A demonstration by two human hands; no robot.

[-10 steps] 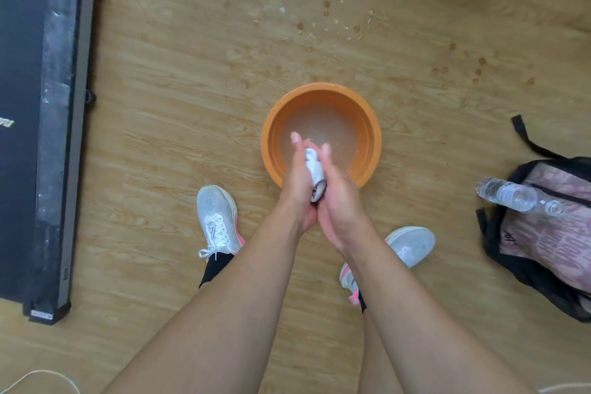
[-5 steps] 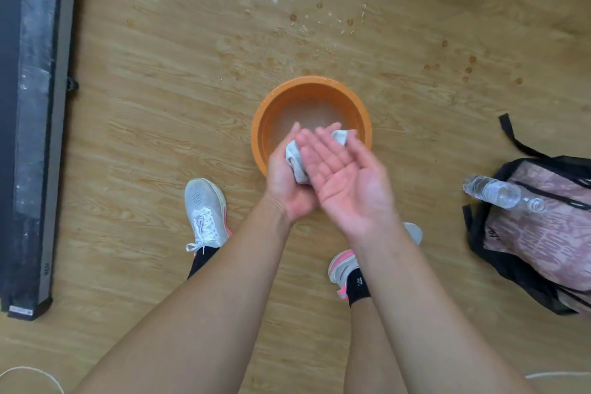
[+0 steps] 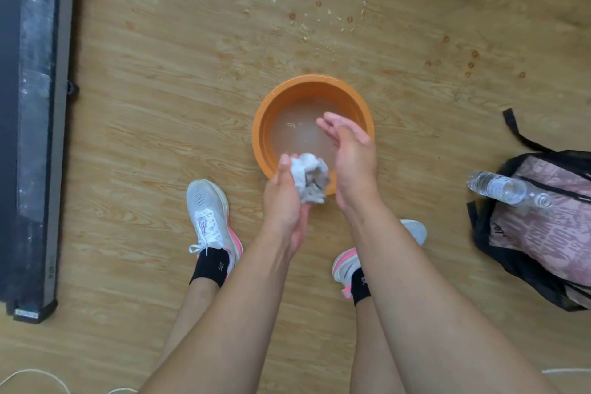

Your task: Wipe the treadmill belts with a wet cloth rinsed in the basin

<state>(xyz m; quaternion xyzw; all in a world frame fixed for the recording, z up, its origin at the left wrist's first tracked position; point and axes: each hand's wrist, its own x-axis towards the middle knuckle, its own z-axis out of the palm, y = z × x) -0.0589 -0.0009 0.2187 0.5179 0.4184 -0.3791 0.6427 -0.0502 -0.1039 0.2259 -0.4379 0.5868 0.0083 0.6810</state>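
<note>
On the wood-pattern floor [image 3: 160, 99], brown drip spots and pale crumbs are scattered beyond an orange basin [image 3: 315, 79] holding cloudy water [image 3: 297, 137]. Along the left edge runs the dark treadmill [image 3: 35, 105] with its grey, dusty side rail. At the right a black and pink backpack [image 3: 543, 227] lies on the floor, with a clear plastic bottle [image 3: 499, 188] lying across it. White sneakers [image 3: 208, 211] with pink soles stand on either side of the forearms, near the basin. The cloth [image 3: 310, 179], white with grey patches and crumpled into a wad, is above the basin's near rim. The left grip [image 3: 284, 201] curls round it from the left, thumb on top. The right grip [image 3: 351, 153] is wide, fingers straight and relaxed above the water, palm just beside the cloth; whether it touches the cloth cannot be told.
</note>
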